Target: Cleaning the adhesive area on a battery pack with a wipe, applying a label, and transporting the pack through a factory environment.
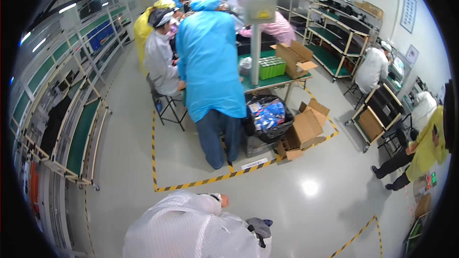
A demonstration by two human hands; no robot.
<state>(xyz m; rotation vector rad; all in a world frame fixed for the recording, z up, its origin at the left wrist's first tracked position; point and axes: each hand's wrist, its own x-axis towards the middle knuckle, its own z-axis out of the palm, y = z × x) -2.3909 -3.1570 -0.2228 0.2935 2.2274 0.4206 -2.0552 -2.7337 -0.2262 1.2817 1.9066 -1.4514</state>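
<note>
A white striped sleeve rises from the lower edge and bends across. At its end a small part of my left hand [224,201] shows beside a dark cuff edge; its fingers are too hidden to read, and I see nothing held in it. Below it lies a dark grey cloth-like shape [260,229], partly covered by white fabric. My right hand is out of sight. Grey floor [267,188] lies around the visible hand, with yellow-black tape [215,180] beyond it.
A person in a blue gown [210,62] stands at a green-topped table [275,81] holding green cylinders [271,68] and a carton [292,59]. Beside them are a black-lined bin [270,119] and open cardboard boxes [306,126]. Wheeled racks [79,138] stand left; a person in yellow [425,143] is at right.
</note>
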